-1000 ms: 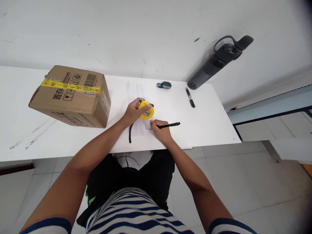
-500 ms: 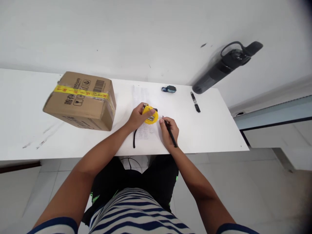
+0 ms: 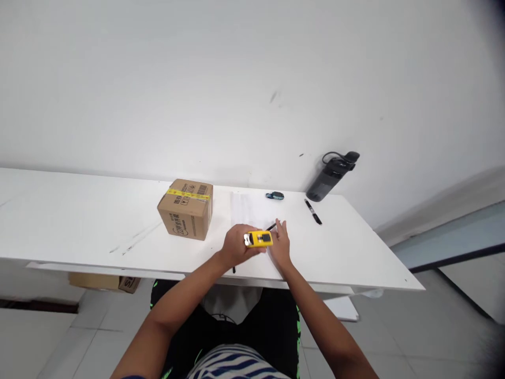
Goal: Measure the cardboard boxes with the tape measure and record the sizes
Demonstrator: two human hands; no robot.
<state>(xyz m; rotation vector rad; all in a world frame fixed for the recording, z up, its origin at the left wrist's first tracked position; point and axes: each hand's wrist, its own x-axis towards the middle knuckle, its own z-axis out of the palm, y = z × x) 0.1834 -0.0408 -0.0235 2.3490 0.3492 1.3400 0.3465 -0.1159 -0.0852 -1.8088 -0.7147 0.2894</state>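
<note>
My left hand (image 3: 236, 246) is closed around a yellow tape measure (image 3: 259, 238), held above the front of the table with its metal-tipped end facing left. A black strap (image 3: 234, 269) shows below that hand. Just right of the tape measure is my right hand (image 3: 280, 246), its fingertips at a thin black pen (image 3: 272, 227) that slants up to the right; part of the pen is hidden. Under and beyond my hands lies a sheet of paper (image 3: 241, 206) with faint marks.
A taped cardboard box (image 3: 185, 218) stands left on the white table (image 3: 98, 210). Behind my hands lies a small dark blue object (image 3: 275, 196). A black-and-white pen (image 3: 313, 211) and a dark bottle (image 3: 329, 179) are at the right, near the wall. Another carton (image 3: 102, 281) sits below the table.
The tape measure has been lifted and turned from its round face onto its narrow side. My right hand has turned, so the pen now slants the other way. The camera view has shifted.
</note>
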